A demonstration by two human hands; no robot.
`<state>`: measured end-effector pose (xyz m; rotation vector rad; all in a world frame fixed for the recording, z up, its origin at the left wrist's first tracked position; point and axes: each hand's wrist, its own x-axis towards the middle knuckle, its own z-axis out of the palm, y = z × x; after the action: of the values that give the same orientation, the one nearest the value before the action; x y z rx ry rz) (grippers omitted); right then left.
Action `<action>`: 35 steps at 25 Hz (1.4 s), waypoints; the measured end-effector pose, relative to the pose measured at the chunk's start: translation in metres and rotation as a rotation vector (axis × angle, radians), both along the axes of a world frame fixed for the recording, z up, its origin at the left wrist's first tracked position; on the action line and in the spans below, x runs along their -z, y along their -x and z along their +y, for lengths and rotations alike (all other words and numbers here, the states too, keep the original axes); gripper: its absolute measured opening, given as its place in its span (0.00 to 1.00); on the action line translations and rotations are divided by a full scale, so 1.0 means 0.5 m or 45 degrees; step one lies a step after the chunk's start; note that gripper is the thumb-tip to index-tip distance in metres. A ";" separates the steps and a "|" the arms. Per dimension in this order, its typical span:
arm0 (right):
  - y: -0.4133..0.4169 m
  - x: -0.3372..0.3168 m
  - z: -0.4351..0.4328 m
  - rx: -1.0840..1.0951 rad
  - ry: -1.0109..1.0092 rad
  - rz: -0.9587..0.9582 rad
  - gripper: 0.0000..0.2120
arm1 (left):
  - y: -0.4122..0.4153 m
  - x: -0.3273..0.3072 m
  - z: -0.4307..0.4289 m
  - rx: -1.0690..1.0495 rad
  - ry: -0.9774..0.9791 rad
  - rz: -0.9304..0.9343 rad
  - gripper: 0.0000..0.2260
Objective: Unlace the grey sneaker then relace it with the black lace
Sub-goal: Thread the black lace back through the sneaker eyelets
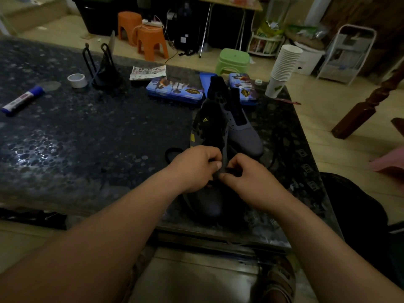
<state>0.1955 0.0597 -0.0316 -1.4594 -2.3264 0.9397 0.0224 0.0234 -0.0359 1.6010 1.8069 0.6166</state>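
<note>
Grey sneaker lies at the worktop's near edge, toe toward you. Your left hand pinches its eyelet flap steady; your right hand pinches the black lace, seemingly to feed 1 eyelet.

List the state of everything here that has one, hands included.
left hand, pinches near grey sneaker's eyelet edge
right hand, pinches black lace there
near grey sneaker, on table, toe toward camera
far grey sneaker, apparently unlaced
black lace, partly loose on table
cup stack, upright, leaning
marker, capped, lying flat
blue tin, closed
</note>
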 end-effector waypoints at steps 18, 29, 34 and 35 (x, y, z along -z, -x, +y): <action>0.004 0.013 -0.009 0.071 0.034 0.041 0.16 | 0.026 -0.021 -0.018 0.006 -0.503 0.722 0.11; 0.011 0.010 -0.008 0.044 -0.029 0.000 0.16 | 0.024 -0.012 0.000 -0.013 -0.344 0.366 0.05; 0.001 0.017 -0.013 0.049 0.050 0.031 0.17 | 0.091 -0.041 0.010 -0.707 -0.437 -0.271 0.07; 0.000 0.017 -0.011 0.048 0.070 0.040 0.17 | 0.089 -0.042 0.006 -0.626 -0.392 -0.199 0.05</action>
<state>0.1953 0.0542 -0.0400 -1.4928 -2.2597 1.0169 -0.0219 0.0262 -0.0147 1.2399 2.0689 1.2593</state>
